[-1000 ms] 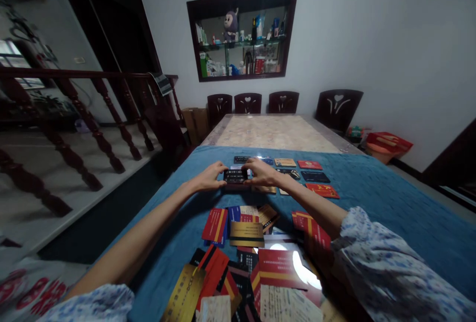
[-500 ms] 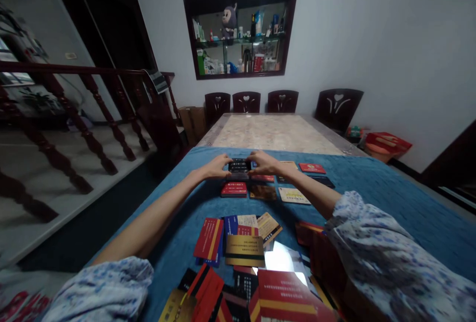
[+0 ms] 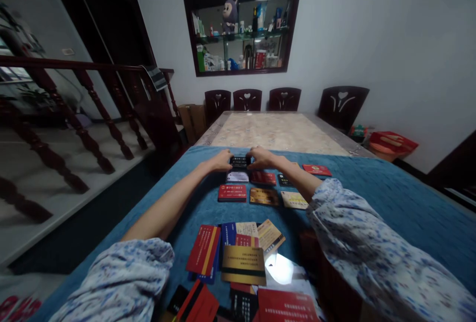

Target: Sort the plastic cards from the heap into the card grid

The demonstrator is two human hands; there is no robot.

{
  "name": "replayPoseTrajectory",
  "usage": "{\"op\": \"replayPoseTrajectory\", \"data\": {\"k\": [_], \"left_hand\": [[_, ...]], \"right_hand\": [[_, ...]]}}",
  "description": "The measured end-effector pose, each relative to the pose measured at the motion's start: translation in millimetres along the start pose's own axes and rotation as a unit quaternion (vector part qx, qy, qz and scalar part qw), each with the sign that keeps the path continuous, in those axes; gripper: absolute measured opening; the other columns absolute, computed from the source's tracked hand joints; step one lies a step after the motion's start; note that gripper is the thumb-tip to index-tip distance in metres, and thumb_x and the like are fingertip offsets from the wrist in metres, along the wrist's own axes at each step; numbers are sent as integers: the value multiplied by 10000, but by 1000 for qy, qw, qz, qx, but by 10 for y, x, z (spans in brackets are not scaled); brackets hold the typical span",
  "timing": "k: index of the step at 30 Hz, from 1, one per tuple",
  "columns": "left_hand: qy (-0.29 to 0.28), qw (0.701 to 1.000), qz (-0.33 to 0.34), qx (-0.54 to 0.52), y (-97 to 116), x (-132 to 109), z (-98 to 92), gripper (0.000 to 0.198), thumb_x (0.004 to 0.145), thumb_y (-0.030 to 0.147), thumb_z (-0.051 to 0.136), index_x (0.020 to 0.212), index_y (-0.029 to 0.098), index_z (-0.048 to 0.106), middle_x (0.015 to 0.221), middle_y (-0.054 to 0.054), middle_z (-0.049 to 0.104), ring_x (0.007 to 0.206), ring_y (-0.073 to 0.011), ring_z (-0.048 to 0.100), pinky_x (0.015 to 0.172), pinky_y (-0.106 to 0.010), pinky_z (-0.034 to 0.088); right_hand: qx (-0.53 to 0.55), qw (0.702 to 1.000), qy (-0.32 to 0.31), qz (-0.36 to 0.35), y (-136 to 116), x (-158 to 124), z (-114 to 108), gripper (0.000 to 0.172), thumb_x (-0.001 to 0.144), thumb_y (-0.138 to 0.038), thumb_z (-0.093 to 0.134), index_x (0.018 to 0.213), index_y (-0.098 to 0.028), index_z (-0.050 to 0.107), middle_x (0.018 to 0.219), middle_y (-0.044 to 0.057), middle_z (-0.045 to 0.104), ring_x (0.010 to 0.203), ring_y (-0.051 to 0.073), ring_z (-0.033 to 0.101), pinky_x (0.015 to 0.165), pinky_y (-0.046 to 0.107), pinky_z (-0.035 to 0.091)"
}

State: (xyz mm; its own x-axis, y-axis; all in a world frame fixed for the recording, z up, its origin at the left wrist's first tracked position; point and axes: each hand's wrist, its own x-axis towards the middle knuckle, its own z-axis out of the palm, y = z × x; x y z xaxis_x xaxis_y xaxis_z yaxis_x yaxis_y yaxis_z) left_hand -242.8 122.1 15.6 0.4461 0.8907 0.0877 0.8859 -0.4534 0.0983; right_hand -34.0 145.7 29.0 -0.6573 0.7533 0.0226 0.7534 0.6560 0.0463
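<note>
Black card [image 3: 240, 162] at the far edge of the blue cloth [image 3: 163, 208], in the rearmost row, face up. Left hand [image 3: 220, 160]: fingers and thumb pinching the card's left end. Right hand [image 3: 262, 157]: pinching the opposite end. Whether the card rests fully on the cloth cannot be told.

Middle row, just nearer: white card [image 3: 238, 177] directly in front of the held one, red card [image 3: 264, 178] beside it, then VIP card [image 3: 284, 180], partly covered by the right forearm.

Front row, left to right: red stack [image 3: 232, 193], gold card [image 3: 264, 196], pale card [image 3: 294, 200], its right side behind the arm.

Nearest the wearer: loose, overlapping pile [image 3: 244, 265], with strong glare on one piece. Bare tabletop [image 3: 267, 129] beyond the cloth; chairs [image 3: 247, 100] at its far end.
</note>
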Motion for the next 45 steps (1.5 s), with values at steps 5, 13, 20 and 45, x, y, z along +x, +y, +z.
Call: {"op": "replayPoseTrajectory", "data": {"k": [5, 13, 20, 45], "left_hand": [[-15, 1000, -13, 10, -15, 121, 95, 363, 696, 150, 590, 1043, 135, 695, 1107, -94, 645, 1015, -238, 600, 876, -276, 498], [-29, 999, -27, 17, -64, 267, 188, 343, 661, 109, 577, 979, 130, 706, 1063, -102, 672, 984, -244, 622, 839, -277, 508], [-55, 998, -32, 2, -140, 366, 248, 260, 637, 95, 588, 863, 142, 708, 850, -68, 705, 861, -243, 647, 784, -301, 520], [-3, 998, -48, -35, -204, 221, 275, 510, 656, 89, 624, 1165, 109, 631, 1108, -122, 657, 1041, -289, 611, 906, -347, 497]], "right_hand": [[-6, 1000, -17, 22, 20, 67, 49, 371, 765, -377, 700, 1098, -219, 737, 1169, 95, 683, 1100, 280, 583, 827, 282, 471], [-6, 999, -33, 37, 62, 234, 143, 369, 720, -378, 739, 1054, -220, 753, 1105, 88, 718, 1071, 274, 619, 861, 299, 482], [-13, 997, -51, 53, 53, 348, 192, 371, 688, -386, 746, 1018, -215, 757, 1032, 105, 741, 1064, 294, 627, 877, 349, 501], [-45, 994, -81, 54, 24, 302, 146, 433, 725, -348, 679, 1134, -209, 710, 1166, 129, 701, 1206, 347, 530, 895, 418, 502]]}}
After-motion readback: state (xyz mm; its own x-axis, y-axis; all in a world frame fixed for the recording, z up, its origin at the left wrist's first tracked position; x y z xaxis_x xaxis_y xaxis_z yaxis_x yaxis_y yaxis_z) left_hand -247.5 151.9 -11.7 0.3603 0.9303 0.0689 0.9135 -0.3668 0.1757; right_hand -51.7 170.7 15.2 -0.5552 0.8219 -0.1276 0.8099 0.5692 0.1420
